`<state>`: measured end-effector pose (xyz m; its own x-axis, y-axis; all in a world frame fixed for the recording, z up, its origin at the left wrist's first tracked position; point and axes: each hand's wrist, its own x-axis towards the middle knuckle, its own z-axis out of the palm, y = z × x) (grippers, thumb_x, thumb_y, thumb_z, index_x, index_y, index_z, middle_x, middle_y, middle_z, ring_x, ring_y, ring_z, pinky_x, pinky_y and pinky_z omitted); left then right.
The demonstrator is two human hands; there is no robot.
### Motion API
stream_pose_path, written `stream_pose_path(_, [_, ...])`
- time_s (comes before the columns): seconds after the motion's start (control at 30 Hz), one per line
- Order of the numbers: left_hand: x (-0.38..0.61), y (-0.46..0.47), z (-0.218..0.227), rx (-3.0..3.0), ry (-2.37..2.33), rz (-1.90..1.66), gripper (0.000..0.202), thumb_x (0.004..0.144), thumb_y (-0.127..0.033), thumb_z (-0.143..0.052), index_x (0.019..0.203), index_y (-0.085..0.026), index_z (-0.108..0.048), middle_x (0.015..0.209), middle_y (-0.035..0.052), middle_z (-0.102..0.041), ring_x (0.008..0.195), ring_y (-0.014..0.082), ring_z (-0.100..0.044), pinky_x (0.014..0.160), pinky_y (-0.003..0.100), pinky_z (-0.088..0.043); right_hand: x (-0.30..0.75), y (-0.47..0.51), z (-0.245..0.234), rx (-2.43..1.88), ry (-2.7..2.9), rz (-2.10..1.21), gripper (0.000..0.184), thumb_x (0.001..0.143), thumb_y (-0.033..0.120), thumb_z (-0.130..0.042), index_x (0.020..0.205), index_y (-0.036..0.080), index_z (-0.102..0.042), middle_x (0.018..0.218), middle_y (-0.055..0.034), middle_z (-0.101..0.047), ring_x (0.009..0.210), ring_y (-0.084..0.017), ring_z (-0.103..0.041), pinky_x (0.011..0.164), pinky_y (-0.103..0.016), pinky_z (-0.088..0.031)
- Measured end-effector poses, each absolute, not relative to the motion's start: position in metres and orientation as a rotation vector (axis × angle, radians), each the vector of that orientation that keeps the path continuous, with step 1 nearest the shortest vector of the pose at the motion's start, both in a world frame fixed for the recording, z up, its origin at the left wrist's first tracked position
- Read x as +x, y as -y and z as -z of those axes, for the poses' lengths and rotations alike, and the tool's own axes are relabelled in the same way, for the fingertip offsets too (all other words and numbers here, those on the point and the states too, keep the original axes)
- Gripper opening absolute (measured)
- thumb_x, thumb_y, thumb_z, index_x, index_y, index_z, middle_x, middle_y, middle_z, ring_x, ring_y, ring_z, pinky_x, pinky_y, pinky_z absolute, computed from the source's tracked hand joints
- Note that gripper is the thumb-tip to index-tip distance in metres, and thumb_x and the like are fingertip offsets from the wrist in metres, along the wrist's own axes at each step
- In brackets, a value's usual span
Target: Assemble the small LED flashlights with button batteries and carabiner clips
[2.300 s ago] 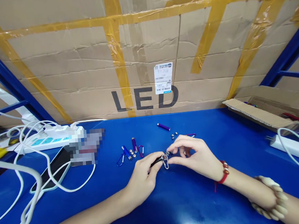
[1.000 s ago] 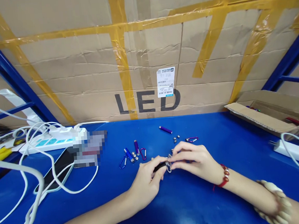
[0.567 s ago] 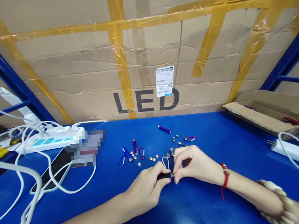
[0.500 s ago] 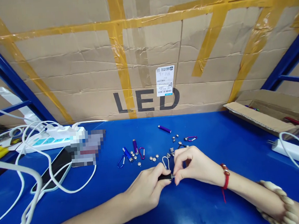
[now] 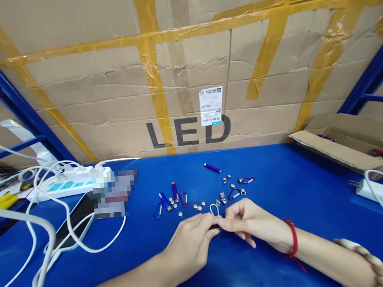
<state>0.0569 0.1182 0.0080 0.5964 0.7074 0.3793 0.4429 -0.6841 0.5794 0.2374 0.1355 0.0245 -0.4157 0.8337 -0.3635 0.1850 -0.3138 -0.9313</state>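
My left hand [image 5: 190, 241] is closed round a slim black tube [image 5: 214, 226], which looks like a mini flashlight body; most of it is hidden by the fingers. At the tube's right end, the thumb and curled fingers of my right hand [image 5: 259, 224] press together; whether a small part sits between them is hidden. Just beyond my fingertips lies a silver carabiner clip [image 5: 214, 210]. Past the right hand are a black carabiner [image 5: 233, 194] and several small metal caps [image 5: 222, 196]. More button-like metal pieces [image 5: 199, 208] lie beyond the left hand.
Blue tube [image 5: 165, 201], purple tubes [image 5: 175, 191] [image 5: 212, 167] and coloured carabiners [image 5: 183, 200] lie farther back. At left are a power strip [image 5: 71, 183], white cables and a phone [image 5: 72, 219]. An open cardboard tray [image 5: 325, 153] and white adapter [image 5: 379, 197] stand right. A large carton [image 5: 108, 101] walls the back.
My right hand has turned, its thumb now over the tube's end, where a small metal tip showed before. The left hand keeps its hold. The view has shifted slightly.
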Motion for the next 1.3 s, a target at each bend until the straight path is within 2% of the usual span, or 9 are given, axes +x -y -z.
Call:
stream_pose_path(0.17, [0.06, -0.118, -0.013, 2.222, -0.918, -0.851, 0.025, 0.089, -0.009, -0.038, 0.102, -0.022, -0.055, 0.102, 0.004, -0.067, 0.092, 0.0154, -0.062, 0.082, 0.024, -0.045, 0.238, -0.139, -0.03, -1.303, 1.439, -1.782, 0.049, 0.051, 0.052, -0.078, 0.045, 0.014, -0.047, 0.036, 0.0086, -0.039, 0.032, -0.001, -0.03, 0.031, -0.014, -0.023])
stream_pose_path(0.33, [0.061, -0.119, -0.012, 2.15, -1.004, -0.871, 0.024, 0.09, -0.013, -0.039, 0.101, -0.022, -0.058, 0.09, 0.0018, -0.066, 0.079, 0.0148, -0.061, 0.073, 0.023, -0.045, 0.238, -0.143, -0.028, -1.316, 1.63, -1.601, 0.048, 0.056, 0.059, -0.072, 0.052, 0.016, -0.051, 0.038, 0.0078, -0.04, 0.033, -0.004, -0.032, 0.032, -0.017, -0.025])
stream_pose_path(0.4, [0.061, -0.119, -0.013, 2.113, -1.052, -0.853, 0.023, 0.09, -0.015, -0.039, 0.102, -0.023, -0.057, 0.081, -0.0002, -0.062, 0.069, 0.0133, -0.057, 0.065, 0.021, -0.044, 0.24, -0.144, -0.026, -1.296, 1.831, -1.263, 0.047, 0.063, 0.06, -0.067, 0.055, 0.016, -0.054, 0.045, 0.0042, -0.048, 0.037, -0.006, -0.039, 0.036, -0.019, -0.031])
stream_pose_path(0.47, [0.061, -0.119, -0.013, 2.075, -1.089, -0.839, 0.021, 0.091, -0.016, -0.039, 0.103, -0.023, -0.055, 0.074, -0.0019, -0.058, 0.064, 0.0123, -0.054, 0.06, 0.02, -0.042, 0.243, -0.144, -0.025, -1.203, 2.049, -0.749, 0.043, 0.073, 0.057, -0.061, 0.061, 0.016, -0.06, 0.059, -0.0003, -0.058, 0.047, -0.008, -0.047, 0.046, -0.02, -0.037])
stream_pose_path(0.53, [0.06, -0.119, -0.013, 2.048, -1.104, -0.838, 0.019, 0.091, -0.017, -0.039, 0.101, -0.022, -0.054, 0.07, -0.0029, -0.054, 0.062, 0.0119, -0.052, 0.058, 0.02, -0.04, 0.246, -0.143, -0.027, -1.043, 2.253, -0.35, 0.036, 0.083, 0.052, -0.053, 0.079, 0.018, -0.065, 0.07, -0.0014, -0.062, 0.048, -0.008, -0.05, 0.049, -0.02, -0.037])
stream_pose_path(0.67, [0.061, -0.12, -0.012, 2.037, -1.115, -0.828, 0.018, 0.091, -0.018, -0.037, 0.099, -0.021, -0.053, 0.065, -0.0041, -0.051, 0.058, 0.0114, -0.05, 0.057, 0.02, -0.038, 0.252, -0.142, -0.029, -0.851, 2.385, 0.012, 0.035, 0.09, 0.048, -0.042, 0.09, 0.02, -0.064, 0.077, -0.0018, -0.065, 0.053, -0.008, -0.057, 0.048, -0.019, -0.037])
stream_pose_path(0.8, [0.061, -0.12, -0.013, 2.049, -1.139, -0.808, 0.019, 0.091, -0.019, -0.037, 0.1, -0.02, -0.053, 0.061, -0.0051, -0.049, 0.056, 0.0113, -0.048, 0.056, 0.021, -0.036, 0.254, -0.144, -0.029, -0.785, 2.337, 0.072, 0.03, 0.091, 0.044, -0.045, 0.09, 0.02, -0.064, 0.082, -0.0021, -0.067, 0.059, -0.008, -0.061, 0.051, -0.018, -0.04])
stream_pose_path(1.13, [0.06, -0.119, -0.013, 2.138, -1.135, -0.796, 0.02, 0.092, -0.018, -0.036, 0.097, -0.02, -0.055, 0.065, -0.0035, -0.055, 0.06, 0.0119, -0.053, 0.061, 0.02, -0.04, 0.256, -0.147, -0.029, -0.705, 2.316, 0.025, 0.016, 0.087, 0.033, -0.056, 0.084, 0.021, -0.067, 0.077, -0.0001, -0.067, 0.06, -0.009, -0.062, 0.055, -0.017, -0.042])
stream_pose_path(1.3, [0.059, -0.119, -0.013, 2.184, -1.132, -0.757, 0.023, 0.092, -0.017, -0.035, 0.098, -0.019, -0.056, 0.065, -0.0024, -0.057, 0.062, 0.0127, -0.054, 0.062, 0.02, -0.04, 0.257, -0.147, -0.026, -0.721, 2.31, -0.031, 0.02, 0.087, 0.034, -0.056, 0.081, 0.021, -0.069, 0.075, -0.0014, -0.066, 0.058, -0.008, -0.061, 0.053, -0.017, -0.042])
